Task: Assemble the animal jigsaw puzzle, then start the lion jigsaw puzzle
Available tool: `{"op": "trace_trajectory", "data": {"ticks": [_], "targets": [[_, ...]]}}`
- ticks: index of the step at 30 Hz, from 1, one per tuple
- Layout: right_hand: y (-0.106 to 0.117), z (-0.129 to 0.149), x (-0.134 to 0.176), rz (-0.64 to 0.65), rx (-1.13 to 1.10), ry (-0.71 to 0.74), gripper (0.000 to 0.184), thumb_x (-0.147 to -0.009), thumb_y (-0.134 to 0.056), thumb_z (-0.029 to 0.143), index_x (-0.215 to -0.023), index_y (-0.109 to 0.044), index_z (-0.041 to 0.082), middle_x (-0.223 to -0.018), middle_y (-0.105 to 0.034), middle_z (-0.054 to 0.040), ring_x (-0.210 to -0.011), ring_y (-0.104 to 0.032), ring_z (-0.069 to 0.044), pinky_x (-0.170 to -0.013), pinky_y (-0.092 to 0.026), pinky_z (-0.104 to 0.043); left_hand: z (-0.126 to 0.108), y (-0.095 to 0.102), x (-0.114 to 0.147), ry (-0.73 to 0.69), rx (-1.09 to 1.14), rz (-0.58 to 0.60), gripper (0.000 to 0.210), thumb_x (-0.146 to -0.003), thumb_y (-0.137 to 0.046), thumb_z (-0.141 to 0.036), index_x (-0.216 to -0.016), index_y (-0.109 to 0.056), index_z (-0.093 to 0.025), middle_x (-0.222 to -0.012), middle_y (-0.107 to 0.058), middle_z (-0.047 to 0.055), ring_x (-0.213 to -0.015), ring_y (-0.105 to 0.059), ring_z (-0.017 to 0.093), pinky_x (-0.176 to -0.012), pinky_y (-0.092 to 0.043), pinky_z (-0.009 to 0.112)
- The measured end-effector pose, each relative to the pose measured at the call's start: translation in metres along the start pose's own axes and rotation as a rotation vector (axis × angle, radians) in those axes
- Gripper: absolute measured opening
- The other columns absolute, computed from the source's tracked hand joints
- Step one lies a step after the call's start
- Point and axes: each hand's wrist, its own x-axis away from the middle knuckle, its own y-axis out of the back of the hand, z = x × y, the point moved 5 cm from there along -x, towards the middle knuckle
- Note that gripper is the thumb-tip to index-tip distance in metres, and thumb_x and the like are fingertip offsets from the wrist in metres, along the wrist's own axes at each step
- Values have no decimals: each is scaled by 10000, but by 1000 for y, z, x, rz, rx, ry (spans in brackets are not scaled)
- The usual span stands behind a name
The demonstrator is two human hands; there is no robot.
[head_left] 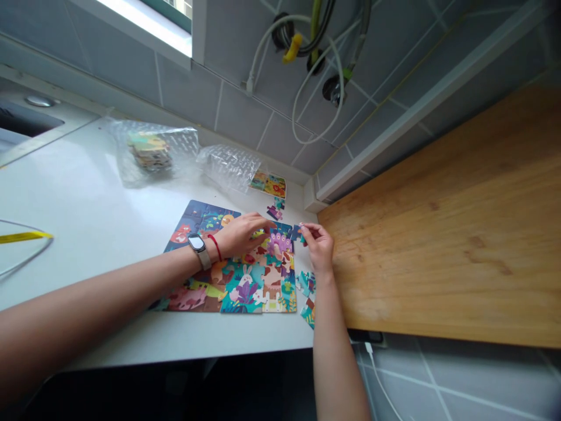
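A jigsaw puzzle (245, 292) with colourful cartoon animals lies partly assembled on the white counter. My left hand (243, 234) rests over its upper part, fingers stretched towards the top right and apart, holding nothing. That wrist wears a smart band and a red cord. At the puzzle's upper right edge, my right hand (322, 248) pinches a dark blue puzzle piece (297, 233) between thumb and fingers. The piece is partly hidden by the fingertips, and I cannot tell whether it is joined to the puzzle. Loose pieces (305, 283) lie beside my right forearm.
Behind the puzzle are a few more loose pieces (276, 209), a small picture card (274, 185), and clear plastic bags (228, 166), one holding stacked pieces (149, 153). A wooden board (438, 245) borders the right side. Cables (315, 140) hang by the tiled wall.
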Motion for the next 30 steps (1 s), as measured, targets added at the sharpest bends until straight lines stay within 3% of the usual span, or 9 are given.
{"op": "trace_trajectory", "data": {"ticks": [2, 6, 13, 16, 20, 24, 27, 30], "targets": [[2, 4, 4, 107, 115, 9, 334, -747, -849, 496, -844, -739, 197, -797, -750, -47, -689, -666, -172, -608, -532, -275, 3, 3, 1, 32, 15, -56, 210, -974, -551, -199, -1105, -715, -200, -1008, -749, 79, -941, -686, 206, -892, -575, 353], [4, 3, 14, 249, 220, -14, 333, -743, -856, 513, -801, -763, 199, -770, -763, -55, -689, -692, -202, -648, -555, -309, 3, 0, 0, 2, 26, -25, 193, -975, -552, -206, -1051, -729, -195, -957, -752, 83, -909, -682, 216, -849, -574, 353], [14, -16, 19, 213, 161, -41, 327, -740, -874, 498, -798, -731, 209, -788, -748, -37, -724, -697, -199, -697, -570, -312, 7, -5, 1, 1, -9, 26, 182, -960, -555, -165, -1011, -727, -194, -938, -756, 75, -907, -676, 219, -827, -564, 340], [14, -18, 20, 223, 151, -36, 341, -733, -882, 489, -760, -687, 210, -742, -709, -13, -674, -666, -174, -635, -555, -284, 7, -4, 0, 30, 20, 4, 187, -946, -557, -171, -1003, -733, -197, -943, -763, 79, -920, -685, 222, -841, -563, 343], [8, -17, 26, 201, 38, -121, 386, -737, -874, 495, -905, -643, 235, -743, -672, 20, -527, -579, -131, -410, -450, -229, 13, 2, -1, 199, 117, -70, 233, -996, -543, -321, -989, -745, -204, -928, -776, 55, -845, -705, 191, -801, -551, 302], [1, -10, 28, 165, -45, -133, 485, -761, -854, 475, -1155, -661, 266, -855, -679, 11, -565, -619, -139, -422, -519, -247, 28, 11, 0, 428, 366, -223, 489, -1056, -403, -519, -1002, -746, -175, -801, -765, 48, -729, -700, 171, -708, -542, 274], [-1, -3, 23, 130, -71, -130, 430, -753, -861, 479, -1084, -712, 249, -855, -682, 4, -569, -625, -133, -458, -552, -256, 40, 15, 2, 529, 538, -345, 598, -1037, -377, -607, -958, -736, -135, -761, -756, 76, -667, -688, 171, -633, -536, 272], [-11, 8, 12, 219, -19, -113, 359, -783, -841, 489, -1023, -763, 233, -798, -697, 2, -567, -604, -126, -504, -555, -258, 44, 14, 3, 565, 581, -376, 607, -1010, -419, -634, -865, -728, -131, -744, -753, 90, -654, -682, 174, -623, -537, 276]]}}
